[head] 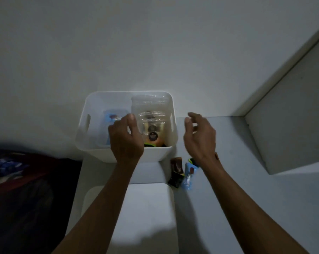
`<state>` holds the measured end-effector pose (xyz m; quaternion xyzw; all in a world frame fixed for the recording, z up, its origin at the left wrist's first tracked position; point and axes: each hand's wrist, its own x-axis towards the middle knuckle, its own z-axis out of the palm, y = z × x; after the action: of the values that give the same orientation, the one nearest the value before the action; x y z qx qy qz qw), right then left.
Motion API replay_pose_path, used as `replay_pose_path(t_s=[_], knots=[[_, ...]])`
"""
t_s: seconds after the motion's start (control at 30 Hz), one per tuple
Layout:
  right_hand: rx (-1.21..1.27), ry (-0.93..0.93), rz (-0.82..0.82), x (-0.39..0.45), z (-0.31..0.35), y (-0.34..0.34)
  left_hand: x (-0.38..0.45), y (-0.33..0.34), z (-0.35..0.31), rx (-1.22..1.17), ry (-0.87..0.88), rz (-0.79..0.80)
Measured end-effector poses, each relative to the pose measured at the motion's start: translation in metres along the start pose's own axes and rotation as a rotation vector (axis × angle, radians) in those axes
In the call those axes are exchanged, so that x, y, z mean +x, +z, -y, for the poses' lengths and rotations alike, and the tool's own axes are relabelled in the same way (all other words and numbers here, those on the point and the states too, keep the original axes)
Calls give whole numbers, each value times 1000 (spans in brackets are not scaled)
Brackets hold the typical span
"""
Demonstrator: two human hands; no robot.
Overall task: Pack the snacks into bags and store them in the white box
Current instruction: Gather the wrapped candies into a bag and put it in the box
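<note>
Two bare forearms reach up from the bottom edge, cut off below the elbows. Between them a flat white lid [147,213] lies on the pale table [246,208], its near end lost in shadow and crossed by the left forearm. On the left, a dark bundle of cloth [27,189] with red and blue patches fills the corner; the light is too dim to tell what it is.

Beyond the lid stands the white box [85,129], open, with slot handles in its side walls. The left hand [126,140] hovers over its near rim, fingers curled loosely and thumb raised, holding nothing that can be seen; it hides part of the inside. On the right of the box a clear bag [151,114] leans upright with dark round-labelled snacks and something orange and green at its bottom. A second clear bag [111,116] with a blue packet lies on the left, blurred and half covered by the hand.

The right hand [199,136] hangs just beside the box's right wall, fingers spread and empty. Under its wrist, loose on the table, lie brown snack packets [176,173] and a light blue one [188,177], their print unreadable.
</note>
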<state>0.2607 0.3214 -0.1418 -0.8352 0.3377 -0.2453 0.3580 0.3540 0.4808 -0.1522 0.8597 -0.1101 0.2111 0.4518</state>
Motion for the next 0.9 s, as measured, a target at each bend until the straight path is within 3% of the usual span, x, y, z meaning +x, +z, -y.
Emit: replay_pose_path(t_s=[0.13,0.3,0.5,0.6,0.67,0.77,0.9], knots=[[-78,127,-57,-2,-67,-51,-50,-7,-21,-52,78,1],[-144,182,51,-21,-137,-66,-137,22,-15,47,20,334],[-291,166,272,-32,-172,-40,-201,66,-5,213,-87,546],[-389,136,437,-30,-184,-15,-212,88,-9,321,-206,557],[-439,69,501,-30,-194,5,-215,101,-9,338,-184,510],[-489,20,547,-34,-208,29,-216,120,-2,364,-103,470],[-546,-81,511,-41,-229,34,-222,141,11,466,-72,566]])
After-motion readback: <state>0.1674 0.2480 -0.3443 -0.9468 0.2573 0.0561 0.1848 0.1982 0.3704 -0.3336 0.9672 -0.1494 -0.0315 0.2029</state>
